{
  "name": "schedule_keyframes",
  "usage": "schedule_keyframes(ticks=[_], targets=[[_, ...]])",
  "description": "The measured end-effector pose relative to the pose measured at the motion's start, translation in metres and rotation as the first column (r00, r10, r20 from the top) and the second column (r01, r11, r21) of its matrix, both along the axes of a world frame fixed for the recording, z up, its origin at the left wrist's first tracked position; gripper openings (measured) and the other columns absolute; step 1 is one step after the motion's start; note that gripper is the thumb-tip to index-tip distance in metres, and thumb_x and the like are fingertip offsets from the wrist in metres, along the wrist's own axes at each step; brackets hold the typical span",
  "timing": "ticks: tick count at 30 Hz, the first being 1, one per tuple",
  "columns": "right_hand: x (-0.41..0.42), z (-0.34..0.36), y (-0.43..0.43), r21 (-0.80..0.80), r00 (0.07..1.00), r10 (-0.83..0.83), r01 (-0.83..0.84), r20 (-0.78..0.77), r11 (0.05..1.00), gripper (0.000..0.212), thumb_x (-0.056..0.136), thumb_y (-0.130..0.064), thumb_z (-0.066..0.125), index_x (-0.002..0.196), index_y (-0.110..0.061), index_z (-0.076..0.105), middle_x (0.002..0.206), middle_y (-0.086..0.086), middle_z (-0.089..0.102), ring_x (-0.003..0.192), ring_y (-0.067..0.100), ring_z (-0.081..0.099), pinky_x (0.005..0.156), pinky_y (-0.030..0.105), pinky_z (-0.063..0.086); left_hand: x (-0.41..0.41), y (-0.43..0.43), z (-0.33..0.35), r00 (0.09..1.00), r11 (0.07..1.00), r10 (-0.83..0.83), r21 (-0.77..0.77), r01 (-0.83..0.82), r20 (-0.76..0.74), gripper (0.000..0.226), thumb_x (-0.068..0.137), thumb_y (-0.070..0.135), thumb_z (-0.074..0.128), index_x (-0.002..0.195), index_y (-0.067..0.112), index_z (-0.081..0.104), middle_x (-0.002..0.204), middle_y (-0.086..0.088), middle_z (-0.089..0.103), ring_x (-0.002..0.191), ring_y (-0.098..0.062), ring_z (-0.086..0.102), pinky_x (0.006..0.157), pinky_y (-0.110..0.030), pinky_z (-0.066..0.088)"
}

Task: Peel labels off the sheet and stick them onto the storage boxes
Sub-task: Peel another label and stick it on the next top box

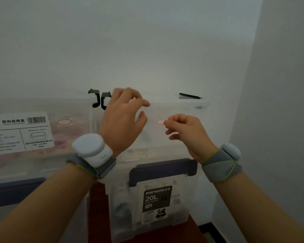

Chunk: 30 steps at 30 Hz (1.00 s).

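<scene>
Label (161,121) lies level on box (179,137) front, pinched at its right end by right hand (184,134). Left hand (125,118) hovers spread and empty, just left of it.

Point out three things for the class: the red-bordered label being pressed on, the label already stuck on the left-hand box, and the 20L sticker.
Label being pressed (161,122), head view, its uncovered left end.
Stuck label (64,122), head view, its white middle.
20L sticker (156,199), head view, dark panel.
</scene>
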State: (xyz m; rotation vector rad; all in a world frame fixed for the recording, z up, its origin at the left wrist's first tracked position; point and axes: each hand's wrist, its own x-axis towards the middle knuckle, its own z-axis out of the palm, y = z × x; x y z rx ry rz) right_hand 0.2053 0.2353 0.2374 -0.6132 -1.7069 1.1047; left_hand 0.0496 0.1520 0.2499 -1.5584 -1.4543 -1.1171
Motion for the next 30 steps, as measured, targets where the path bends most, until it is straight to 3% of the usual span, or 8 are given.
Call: schedule_keyframes(ticks=[2, 4, 9, 15, 22, 30], targets=[[-0.006, 0.002, 0.000, 0.010, 1.000, -0.015, 0.015, -0.008, 1.000, 0.004, 0.084, -0.009, 0.063, 0.081, -0.008, 0.065, 0.073, 0.005, 0.062, 0.067, 0.015, 0.060, 0.063, 0.028, 0.052, -0.008, 0.006, 0.003, 0.993, 0.995, 0.083, -0.040, -0.086, -0.079, 0.032, 0.080, 0.020, 0.058, 0.111, 0.017, 0.066, 0.113, -0.003, 0.062, 0.113, -0.027, 0.046, 0.094, -0.038, 0.031], [-0.013, 0.001, 0.001, 0.012, 0.999, -0.042, 0.043, -0.026, 0.999, 0.004, 0.085, -0.009, 0.062, 0.083, -0.007, 0.066, 0.073, 0.004, 0.062, 0.069, 0.014, 0.060, 0.064, 0.026, 0.053, -0.012, 0.011, 0.003, 0.994, 0.985, 0.099, -0.135, -0.106, -0.056, 0.041, 0.081, 0.023, 0.058, 0.121, 0.021, 0.059, 0.116, -0.002, 0.063, 0.114, -0.027, 0.050, 0.102, -0.043, 0.024], [-0.027, 0.000, -0.001, 0.047, 0.992, -0.110, 0.113, -0.062, 0.992, 0.006, 0.085, -0.011, 0.063, 0.081, -0.011, 0.067, 0.074, 0.000, 0.061, 0.070, 0.009, 0.055, 0.062, 0.020, 0.050, -0.016, 0.017, -0.003, 0.990, 0.989, 0.113, -0.086, -0.120, -0.082, 0.045, 0.079, 0.027, 0.054, 0.124, 0.021, 0.057, 0.108, 0.001, 0.065, 0.101, -0.025, 0.054, 0.097, -0.034, 0.019], [-0.040, -0.003, -0.002, 0.059, 0.983, -0.155, 0.161, -0.102, 0.985, 0.006, 0.082, -0.009, 0.065, 0.078, -0.013, 0.068, 0.068, -0.002, 0.060, 0.060, 0.003, 0.052, 0.055, 0.009, 0.045, -0.019, 0.020, -0.004, 0.992, 0.991, 0.104, -0.075, -0.110, -0.078, 0.043, 0.082, 0.030, 0.055, 0.124, 0.023, 0.056, 0.109, 0.002, 0.064, 0.100, -0.023, 0.053, 0.094, -0.035, 0.021], [-0.049, -0.009, -0.004, 0.079, 0.962, -0.243, 0.254, -0.127, 0.964, 0.011, 0.080, -0.011, 0.068, 0.073, -0.020, 0.069, 0.090, 0.022, 0.065, 0.072, 0.016, 0.054, 0.075, 0.032, 0.051, -0.019, 0.022, -0.007, 0.989, 0.993, 0.114, -0.031, -0.117, -0.095, 0.042, 0.082, 0.038, 0.059, 0.121, 0.023, 0.057, 0.105, 0.002, 0.064, 0.097, -0.024, 0.054, 0.090, -0.034, 0.020], [-0.053, -0.012, -0.003, 0.095, 0.942, -0.310, 0.323, -0.131, 0.942, 0.012, 0.080, -0.016, 0.068, 0.072, -0.025, 0.068, 0.091, 0.019, 0.067, 0.082, 0.027, 0.062, 0.082, 0.042, 0.054, -0.019, 0.024, -0.009, 0.985, 0.990, 0.140, 0.005, -0.140, -0.100, 0.042, 0.081, 0.038, 0.063, 0.120, 0.022, 0.058, 0.104, 0.002, 0.064, 0.097, -0.025, 0.054, 0.091, -0.034, 0.020]])
